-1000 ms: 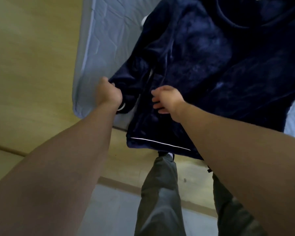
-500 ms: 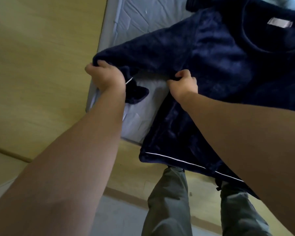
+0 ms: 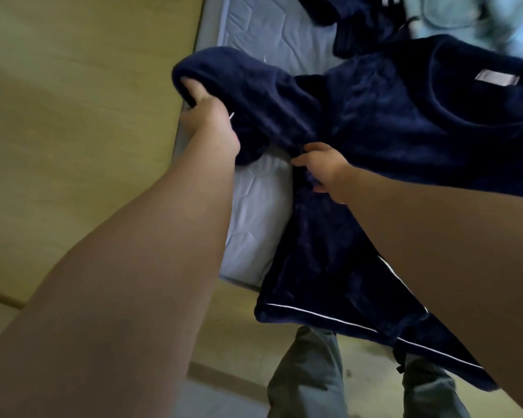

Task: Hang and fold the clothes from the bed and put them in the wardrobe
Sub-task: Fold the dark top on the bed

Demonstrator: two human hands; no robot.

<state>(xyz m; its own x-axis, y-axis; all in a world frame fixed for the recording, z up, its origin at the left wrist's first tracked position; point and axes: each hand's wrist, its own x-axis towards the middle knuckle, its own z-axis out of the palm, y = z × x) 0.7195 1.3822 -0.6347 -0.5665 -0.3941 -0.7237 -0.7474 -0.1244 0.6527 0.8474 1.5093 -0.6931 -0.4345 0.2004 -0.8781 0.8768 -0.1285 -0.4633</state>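
A navy fleece top (image 3: 384, 122) with white piping lies spread on the bed (image 3: 254, 212), its hem hanging over the near edge. My left hand (image 3: 207, 119) grips the left sleeve near its cuff and lifts it, folded over, above the mattress corner. My right hand (image 3: 322, 168) pinches the fabric at the underarm seam where sleeve meets body. A pale label (image 3: 497, 77) shows inside the neckline.
Another dark garment with white stripes (image 3: 363, 22) and a light blue cloth (image 3: 477, 19) lie at the far side of the bed. Wooden bed frame and floor (image 3: 73, 131) run along the left. My legs in grey trousers (image 3: 308, 375) stand at the bed's near edge.
My left hand has carried the sleeve up and away from me, folding it over. My right hand stays pinching the underarm. The view has shifted, showing more of the bed's far side.
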